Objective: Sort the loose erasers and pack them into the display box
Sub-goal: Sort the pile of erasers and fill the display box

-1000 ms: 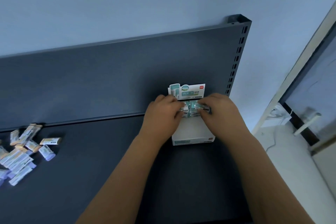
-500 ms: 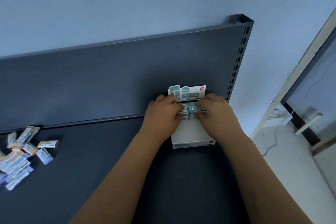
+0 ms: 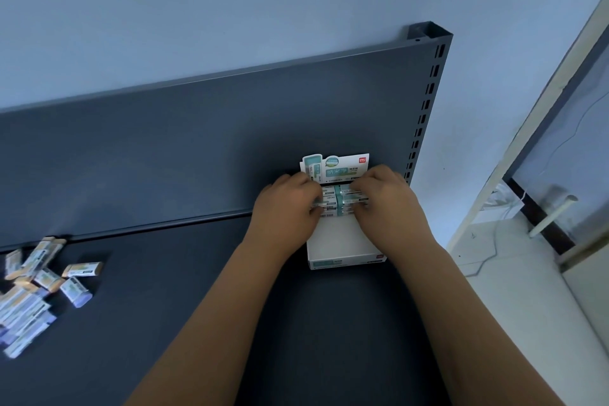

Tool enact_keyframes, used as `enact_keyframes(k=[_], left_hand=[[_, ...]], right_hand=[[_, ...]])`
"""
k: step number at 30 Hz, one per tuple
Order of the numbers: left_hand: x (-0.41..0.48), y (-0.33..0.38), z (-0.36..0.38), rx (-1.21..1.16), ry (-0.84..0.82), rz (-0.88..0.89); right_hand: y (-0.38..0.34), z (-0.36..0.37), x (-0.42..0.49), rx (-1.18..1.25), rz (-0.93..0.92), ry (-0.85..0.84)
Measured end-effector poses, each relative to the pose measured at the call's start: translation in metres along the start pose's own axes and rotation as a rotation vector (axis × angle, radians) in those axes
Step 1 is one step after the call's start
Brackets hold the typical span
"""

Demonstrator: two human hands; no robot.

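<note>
A white display box (image 3: 342, 245) with a printed header card stands on the dark shelf (image 3: 164, 323), near its back panel. Teal-sleeved erasers (image 3: 336, 201) sit packed in rows at the far end of the box. My left hand (image 3: 285, 211) grips the left side of those rows, fingers curled over them. From the right, my right hand (image 3: 384, 198) pinches the same rows. The near half of the box shows its bare white floor. Loose erasers (image 3: 36, 287) in orange and lilac sleeves lie heaped at the far left of the shelf.
The dark upright back panel (image 3: 197, 142) rises behind the box, with a slotted post (image 3: 425, 102) at its right end. The shelf ends just right of the box; beyond it are a pale floor and a window frame (image 3: 543, 128).
Both hands have stayed on the eraser rows in the box, shifting only slightly. The view has tilted a little, so the loose pile sits lower and further left.
</note>
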State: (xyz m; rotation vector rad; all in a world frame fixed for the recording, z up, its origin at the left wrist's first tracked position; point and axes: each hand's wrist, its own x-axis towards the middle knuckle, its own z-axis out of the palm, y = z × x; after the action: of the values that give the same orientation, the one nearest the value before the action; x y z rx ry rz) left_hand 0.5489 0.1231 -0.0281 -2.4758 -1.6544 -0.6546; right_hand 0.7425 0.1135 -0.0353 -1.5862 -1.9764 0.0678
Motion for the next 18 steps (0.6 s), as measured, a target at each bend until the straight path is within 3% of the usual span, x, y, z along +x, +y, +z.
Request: enact_keyframes(k=[7, 18], left_hand=[[-0.004, 0.000, 0.003, -0.166, -0.016, -0.053], [-0.012, 0.013, 0.003, -0.099, -0.008, -0.175]], right_hand=[[0.002, 0.002, 0.000, 0.011, 0.005, 0.007], [-0.008, 0.001, -0.009, -0.104, 0.052, 0.021]])
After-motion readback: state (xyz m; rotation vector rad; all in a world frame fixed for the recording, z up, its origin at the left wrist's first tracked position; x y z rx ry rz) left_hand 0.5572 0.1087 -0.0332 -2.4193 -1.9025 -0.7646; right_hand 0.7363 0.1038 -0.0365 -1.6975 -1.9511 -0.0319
